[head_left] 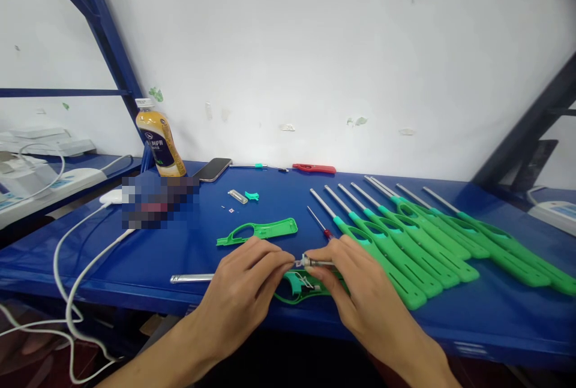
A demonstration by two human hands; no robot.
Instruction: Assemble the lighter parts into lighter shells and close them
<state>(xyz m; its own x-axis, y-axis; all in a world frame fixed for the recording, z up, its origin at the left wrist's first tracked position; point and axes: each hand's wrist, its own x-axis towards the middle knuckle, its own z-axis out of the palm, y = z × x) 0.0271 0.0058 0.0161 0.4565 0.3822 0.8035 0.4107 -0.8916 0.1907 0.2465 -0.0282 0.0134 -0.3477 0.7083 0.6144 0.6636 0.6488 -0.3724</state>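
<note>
Nearest, a bare left hand (245,283) pinches narrowly, on what I cannot tell; then an open green plastic shell (310,296), a small pale-ended metallic cylinder (308,261) held by the bare right hand (360,280), and green silver-nosed lighters (435,249).

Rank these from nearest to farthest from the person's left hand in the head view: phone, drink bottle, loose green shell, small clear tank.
From the left hand:
1. Loose green shell: just beyond the hand.
2. Small clear tank: farther back, past the shell.
3. Phone: near the table's back, slightly left.
4. Drink bottle: back left, beside the phone.
</note>
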